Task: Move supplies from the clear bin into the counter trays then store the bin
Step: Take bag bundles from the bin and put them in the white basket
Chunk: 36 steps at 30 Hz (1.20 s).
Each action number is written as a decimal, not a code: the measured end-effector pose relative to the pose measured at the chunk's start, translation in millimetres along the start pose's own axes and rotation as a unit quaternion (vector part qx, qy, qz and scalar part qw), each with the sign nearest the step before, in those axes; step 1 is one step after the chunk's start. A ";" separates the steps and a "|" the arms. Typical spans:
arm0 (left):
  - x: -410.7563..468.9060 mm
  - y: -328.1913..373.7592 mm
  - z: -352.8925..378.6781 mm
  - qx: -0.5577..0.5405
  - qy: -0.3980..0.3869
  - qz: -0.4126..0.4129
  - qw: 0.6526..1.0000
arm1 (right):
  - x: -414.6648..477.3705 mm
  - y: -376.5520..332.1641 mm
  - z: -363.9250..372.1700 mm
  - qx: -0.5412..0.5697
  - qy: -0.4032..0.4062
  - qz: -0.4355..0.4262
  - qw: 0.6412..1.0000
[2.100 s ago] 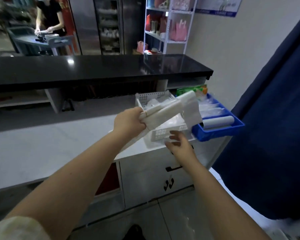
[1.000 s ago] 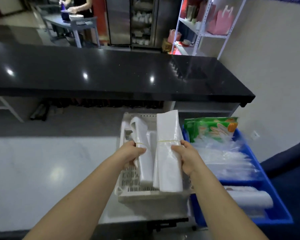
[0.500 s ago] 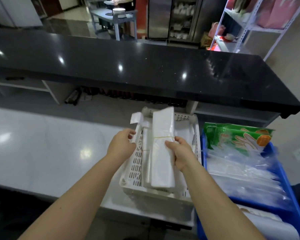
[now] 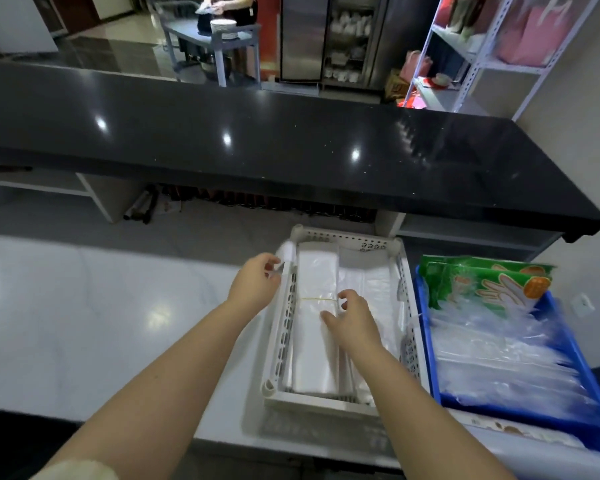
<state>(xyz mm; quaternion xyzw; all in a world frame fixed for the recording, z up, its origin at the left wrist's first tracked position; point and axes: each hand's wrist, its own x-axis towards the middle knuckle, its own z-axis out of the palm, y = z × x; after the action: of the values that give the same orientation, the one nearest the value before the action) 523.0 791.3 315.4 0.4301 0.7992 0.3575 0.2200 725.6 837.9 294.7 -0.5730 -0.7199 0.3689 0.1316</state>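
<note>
Step in hand: looks to me like settling a banded bundle of plastic bags flat into the white tray on the pale counter.

Right hand: over the bundle near its yellow rubber band, fingers loosely spread. Holding nothing as far as I can see, maybe just brushing the plastic.

Left hand: at the tray's left wall, thumb and fingers pinched on a small white flap sticking up over the rim. Can't tell if that flap belongs to another bundle.

How I'd do it: press the bundle down so it lies lengthwise and level, tuck that stray flap inside the wall, and keep the band centred so the stack doesn't fan out. Bags are slippery and floppy, so flat palms beat fingertips here.

White tray contents: the banded bundle on the left side, more clear flat bags beside it on the right. Perforated walls, pretty full.

Blue tray: sits just beside the white one on the right. Green glove packets stand at the back, heaps of clear plastic in front.

Clear bin: not in this view, so no idea how much is left in it. Storing it is still to come, I reckon.
</note>
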 end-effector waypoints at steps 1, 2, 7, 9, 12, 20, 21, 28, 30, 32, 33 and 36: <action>10.8 1.9 2.7 -0.018 -0.003 -0.009 1.000 | 0.3 -1.8 0.5 -0.030 0.013 -0.025 0.999; 19.9 3.6 5.1 -0.032 -0.002 -0.019 0.999 | 0.4 -3.8 0.3 -0.058 0.033 -0.052 0.996; 48.4 3.2 11.9 -0.115 -0.002 -0.078 0.990 | 7.4 -14.8 1.8 -0.046 0.048 -0.096 0.993; 53.6 5.3 11.9 -0.274 -0.031 -0.186 0.943 | 10.0 -17.8 3.2 -0.009 0.066 -0.109 0.992; 58.2 6.1 9.8 -0.473 -0.072 -0.321 0.817 | 12.9 -17.7 4.2 0.031 0.083 -0.118 0.989; 72.0 13.9 3.5 -0.385 -0.010 -0.184 0.905 | 15.4 -6.0 2.8 0.051 0.054 -0.090 0.993; 70.0 19.2 4.1 -0.344 -0.008 -0.137 0.929 | 14.6 -5.1 1.8 0.057 0.053 -0.082 0.994; 42.2 29.8 26.1 0.242 -0.143 0.243 0.929 | 13.2 -0.2 4.2 0.072 0.024 -0.014 0.997; 32.0 29.0 21.9 0.270 -0.119 0.261 0.919 | 11.9 0.5 5.1 0.082 0.027 -0.019 0.996; 20.7 26.1 12.5 0.238 -0.083 0.259 0.932 | 11.1 -0.5 4.6 0.097 0.032 -0.022 0.995; 13.8 24.3 6.3 0.228 -0.063 0.263 0.935 | 10.5 -1.9 3.8 0.101 0.029 -0.024 0.994; -10.7 15.6 -14.3 0.229 0.006 0.281 0.932 | 11.1 -8.4 -1.2 0.032 0.020 -0.068 0.997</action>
<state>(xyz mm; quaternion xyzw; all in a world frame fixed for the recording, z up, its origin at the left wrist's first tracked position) 527.6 782.6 337.0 0.6736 0.7072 0.2149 0.0017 716.8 848.0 298.7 -0.5255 -0.7423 0.3701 0.1894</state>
